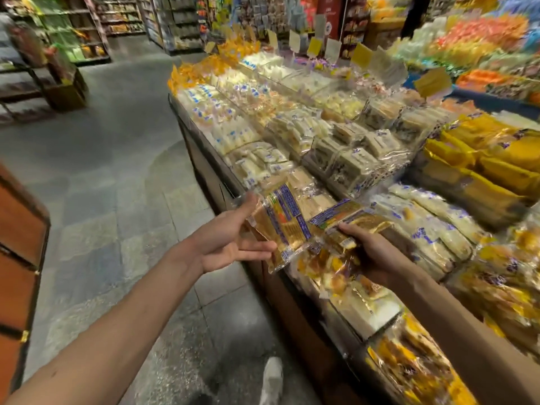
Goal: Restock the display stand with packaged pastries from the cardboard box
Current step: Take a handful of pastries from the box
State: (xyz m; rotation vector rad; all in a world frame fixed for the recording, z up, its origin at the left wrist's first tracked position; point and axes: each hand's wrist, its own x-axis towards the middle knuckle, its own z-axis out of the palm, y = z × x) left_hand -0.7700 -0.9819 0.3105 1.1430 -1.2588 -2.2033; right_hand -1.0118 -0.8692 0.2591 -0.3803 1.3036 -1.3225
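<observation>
The pastry pack hangs over the front edge of the display stand, pinched between my left hand's thumb and flat fingers; my right hand clasps a second pack touching it; with so light a pinch, the slick wrap could slide to the floor.

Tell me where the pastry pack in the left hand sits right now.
Head view, centre: the pastry pack is tilted over the front edge of the display stand, held by the left hand, beside the second pack in the right hand.
</observation>
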